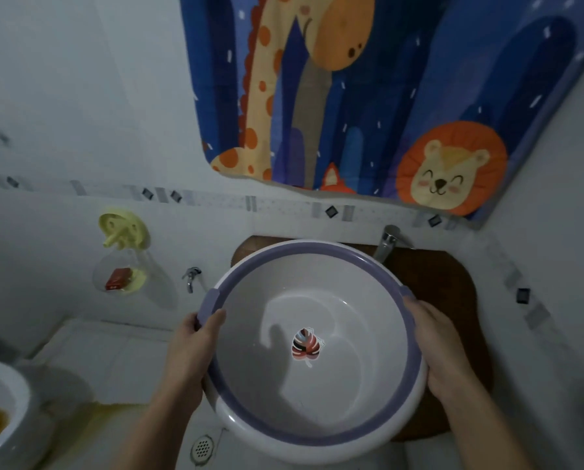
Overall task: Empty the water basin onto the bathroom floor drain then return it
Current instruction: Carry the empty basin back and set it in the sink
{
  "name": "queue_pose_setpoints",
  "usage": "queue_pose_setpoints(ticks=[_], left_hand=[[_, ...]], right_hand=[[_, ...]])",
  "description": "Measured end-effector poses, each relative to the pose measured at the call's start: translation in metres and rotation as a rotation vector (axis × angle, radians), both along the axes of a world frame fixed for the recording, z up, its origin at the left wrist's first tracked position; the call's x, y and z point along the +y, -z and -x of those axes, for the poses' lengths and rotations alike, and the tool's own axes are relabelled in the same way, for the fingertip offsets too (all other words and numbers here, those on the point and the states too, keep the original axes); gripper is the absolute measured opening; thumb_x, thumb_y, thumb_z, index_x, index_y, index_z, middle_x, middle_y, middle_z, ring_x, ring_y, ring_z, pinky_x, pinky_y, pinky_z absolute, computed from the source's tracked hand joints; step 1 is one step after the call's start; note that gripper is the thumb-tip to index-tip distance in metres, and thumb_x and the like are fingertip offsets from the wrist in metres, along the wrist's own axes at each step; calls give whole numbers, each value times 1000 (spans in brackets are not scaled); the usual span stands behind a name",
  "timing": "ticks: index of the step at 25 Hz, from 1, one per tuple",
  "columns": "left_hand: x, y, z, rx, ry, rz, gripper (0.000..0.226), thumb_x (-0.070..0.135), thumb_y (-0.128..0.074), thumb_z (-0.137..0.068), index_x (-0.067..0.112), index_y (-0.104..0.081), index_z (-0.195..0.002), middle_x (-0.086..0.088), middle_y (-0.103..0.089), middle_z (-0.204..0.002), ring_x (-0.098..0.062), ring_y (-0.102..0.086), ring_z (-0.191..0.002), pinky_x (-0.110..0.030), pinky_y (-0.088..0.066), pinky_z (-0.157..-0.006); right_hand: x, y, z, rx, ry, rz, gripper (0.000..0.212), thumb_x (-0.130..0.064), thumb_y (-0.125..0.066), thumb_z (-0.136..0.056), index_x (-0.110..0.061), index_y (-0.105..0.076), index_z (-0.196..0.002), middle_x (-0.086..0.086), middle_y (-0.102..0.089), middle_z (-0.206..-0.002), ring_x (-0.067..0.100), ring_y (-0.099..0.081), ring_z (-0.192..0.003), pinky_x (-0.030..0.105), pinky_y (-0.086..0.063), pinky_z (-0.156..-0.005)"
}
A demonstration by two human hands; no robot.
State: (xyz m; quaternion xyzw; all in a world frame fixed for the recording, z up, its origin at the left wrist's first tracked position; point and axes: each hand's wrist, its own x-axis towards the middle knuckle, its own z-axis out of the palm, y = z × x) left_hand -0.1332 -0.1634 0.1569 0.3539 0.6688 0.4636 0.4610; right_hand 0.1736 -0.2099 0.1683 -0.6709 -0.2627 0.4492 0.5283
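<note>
Head view: both hands' fingers (216, 320) clamp opposite rims of the basin (317, 432) between them.

The room is dim, with a cool grey-blue cast over the white wall tiles (63, 96). Light falls from above and behind the camera — the left hand (195, 337) throws a dark, soft-edged shadow of thumb and wrist across the inside of the basin (317, 262), and a curved bright band crosses its floor. Small specular glints sit on the basin's rim and on the chrome tap (387, 245). The curtain (385, 96) is the only saturated area. Wide-angle distortion bends the tile border (168, 195) and curtain edges toward the corners. Detail is soft and slightly smeared throughout, with noise in the dark lower corners.
</note>
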Motion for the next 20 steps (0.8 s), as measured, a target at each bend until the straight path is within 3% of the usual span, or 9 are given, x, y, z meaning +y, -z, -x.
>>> queue_pose_setpoints(ticks=[4,7,9,11,13,16,20], left_hand=[[24,26,-46,21,26,85,40,40,-59,-92,9,-64,-117,-15,-71,-101,-32,-66,-88,-44,-54,-78],[43,35,-75,27,28,115,45,44,-60,-90,9,-65,-118,-16,-71,-108,-35,-66,-95,-52,-53,-88],[54,36,-91,21,29,125,45,47,-59,-89,11,-65,-117,-14,-71,-105,-32,-66,-93,-47,-54,-83],[65,38,-103,19,32,132,44,47,-59,-90,11,-64,-117,-13,-71,-102,-31,-67,-91,-42,-53,-77],[71,39,-110,26,51,146,43,47,-57,-90,12,-64,-115,-12,-71,-100,-30,-66,-91,-42,-52,-76],[77,47,-113,37,60,166,48,53,-57,-88,14,-63,-115,-13,-70,-103,-32,-66,-94,-49,-54,-84],[80,62,-104,25,31,227,59,59,-55,-87,12,-62,-122,-14,-69,-105,-35,-65,-94,-51,-54,-85]], right_hand=[[11,22,-47,10,36,28,26,-51,-55,-95,-31,-71,-94,-7,-80,-80,21,-74,-83,29,-53,-65],[26,36,-74,1,30,75,32,-54,-51,-96,-30,-70,-106,-3,-80,-93,23,-72,-91,37,-58,-79],[34,42,-88,-8,29,84,34,-55,-50,-95,-32,-70,-110,-5,-79,-97,21,-73,-90,37,-59,-79],[40,48,-98,-14,29,75,26,-55,-51,-95,-39,-71,-100,-12,-80,-87,14,-76,-79,30,-57,-66],[44,52,-103,-8,39,80,21,-54,-53,-94,-42,-70,-91,-15,-79,-85,9,-75,-74,28,-56,-64],[54,61,-104,-6,52,114,15,-51,-53,-95,-44,-67,-95,-10,-79,-92,17,-74,-86,32,-58,-70],[64,77,-95,22,28,194,8,-52,-52,-95,-47,-58,-97,-10,-73,-97,18,-71,-90,28,-54,-63]])
